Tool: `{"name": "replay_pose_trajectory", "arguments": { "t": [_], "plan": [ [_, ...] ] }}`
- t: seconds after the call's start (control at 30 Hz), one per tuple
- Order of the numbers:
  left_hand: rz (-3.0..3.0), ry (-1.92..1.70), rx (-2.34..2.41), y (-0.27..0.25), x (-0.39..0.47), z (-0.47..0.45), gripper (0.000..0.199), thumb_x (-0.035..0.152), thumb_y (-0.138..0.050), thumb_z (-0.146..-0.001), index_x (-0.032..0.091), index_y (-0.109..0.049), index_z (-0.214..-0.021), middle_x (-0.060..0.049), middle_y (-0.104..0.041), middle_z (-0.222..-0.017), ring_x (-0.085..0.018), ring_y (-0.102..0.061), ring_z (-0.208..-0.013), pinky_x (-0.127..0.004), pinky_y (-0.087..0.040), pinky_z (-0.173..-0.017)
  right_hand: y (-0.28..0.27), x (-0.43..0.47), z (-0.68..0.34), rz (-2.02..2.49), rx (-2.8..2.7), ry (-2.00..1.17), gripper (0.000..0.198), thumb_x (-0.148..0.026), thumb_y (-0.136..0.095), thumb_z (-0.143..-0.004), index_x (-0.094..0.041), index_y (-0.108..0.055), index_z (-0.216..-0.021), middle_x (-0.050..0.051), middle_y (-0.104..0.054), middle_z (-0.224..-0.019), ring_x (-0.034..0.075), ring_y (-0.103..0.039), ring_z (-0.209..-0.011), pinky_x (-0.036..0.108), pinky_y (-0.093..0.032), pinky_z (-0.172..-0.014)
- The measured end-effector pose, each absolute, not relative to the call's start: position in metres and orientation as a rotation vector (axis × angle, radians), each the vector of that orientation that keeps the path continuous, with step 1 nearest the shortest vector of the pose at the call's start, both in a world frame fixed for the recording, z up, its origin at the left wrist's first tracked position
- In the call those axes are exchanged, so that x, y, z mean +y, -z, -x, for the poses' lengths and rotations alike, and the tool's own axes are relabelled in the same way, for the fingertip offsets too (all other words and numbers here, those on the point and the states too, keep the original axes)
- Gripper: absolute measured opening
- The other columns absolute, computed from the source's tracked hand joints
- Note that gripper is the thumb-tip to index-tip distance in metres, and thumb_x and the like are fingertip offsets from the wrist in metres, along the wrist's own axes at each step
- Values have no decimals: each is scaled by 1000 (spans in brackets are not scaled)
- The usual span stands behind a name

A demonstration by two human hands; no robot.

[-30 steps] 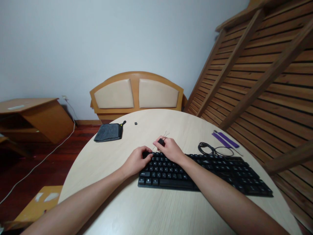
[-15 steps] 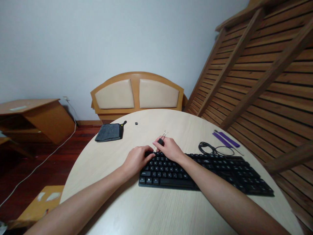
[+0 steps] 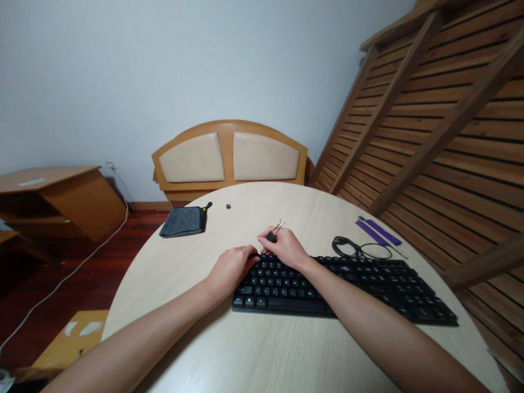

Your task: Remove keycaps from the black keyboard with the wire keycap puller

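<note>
Right hand (image 3: 286, 246): fingers pinched shut on a small wire keycap puller (image 3: 272, 234), held just above the far left corner of the black keyboard (image 3: 339, 286) on the counter (image 3: 254, 349). Left hand (image 3: 232, 267): fingers curled, pressing that corner; whether they hold anything cannot be told. Advice: keep the keyboard pinned, seat the wires squarely, pull straight up.

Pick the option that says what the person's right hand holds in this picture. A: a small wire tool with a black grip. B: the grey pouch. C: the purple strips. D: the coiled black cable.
A: the right hand pinches a small wire tool with a black grip just above the top left corner of the keyboard, while the pouch, strips and cable lie untouched on the table.
</note>
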State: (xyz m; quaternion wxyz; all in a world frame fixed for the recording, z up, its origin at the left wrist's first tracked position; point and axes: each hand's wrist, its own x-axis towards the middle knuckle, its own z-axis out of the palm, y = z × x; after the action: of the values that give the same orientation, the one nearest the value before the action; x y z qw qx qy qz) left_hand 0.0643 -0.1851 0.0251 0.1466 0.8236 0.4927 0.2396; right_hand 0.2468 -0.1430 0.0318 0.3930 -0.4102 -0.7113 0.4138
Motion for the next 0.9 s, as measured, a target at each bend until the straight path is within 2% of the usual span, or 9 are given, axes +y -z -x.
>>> {"name": "replay_pose_trajectory", "arguments": {
  "t": [0.07,0.17,0.27,0.43,0.9],
  "plan": [
    [-2383,-705,1424,-24,-185,-64,18,33,-52,-91,23,-66,-94,-7,-72,-87,-25,-66,-76,-32,-43,-69,-32,-143,-247,1082,-1826,-1012,23,-37,-58,-85,-15,-65,-84,3,-69,-65,16,-66,-60,25,-50,-61],
    [-2416,-720,1433,-24,-185,-64,17,33,-53,-90,23,-66,-94,-6,-71,-84,-24,-65,-73,-31,-43,-67,-34,-142,-247,1158,-1905,-872,37,-41,-46,-92,-15,-68,-78,1,-62,-58,15,-62,-57,25,-46,-61],
    [-2460,-630,1473,-27,-185,-64,19,33,-50,-92,22,-65,-95,-6,-72,-86,-24,-66,-75,-30,-44,-65,-35,-143,-247,1158,-1974,-802,46,-43,-37,-97,-16,-71,-82,-2,-54,-52,13,-56,-53,24,-41,-59],
    [-2530,-479,1499,-31,-185,-65,24,32,-45,-95,20,-67,-96,-6,-73,-90,-22,-68,-80,-29,-47,-69,-35,-144,-248,1030,-1996,-898,45,-41,-33,-99,-14,-67,-83,-3,-51,-54,11,-51,-53,23,-39,-60],
    [-2521,-524,1459,-30,-187,-64,25,32,-43,-97,19,-65,-98,-5,-74,-88,-20,-69,-79,-28,-48,-69,-34,-146,-249,965,-2014,-899,41,-39,-34,-99,-17,-61,-78,-4,-51,-54,11,-50,-52,23,-39,-60]
  ]
}}
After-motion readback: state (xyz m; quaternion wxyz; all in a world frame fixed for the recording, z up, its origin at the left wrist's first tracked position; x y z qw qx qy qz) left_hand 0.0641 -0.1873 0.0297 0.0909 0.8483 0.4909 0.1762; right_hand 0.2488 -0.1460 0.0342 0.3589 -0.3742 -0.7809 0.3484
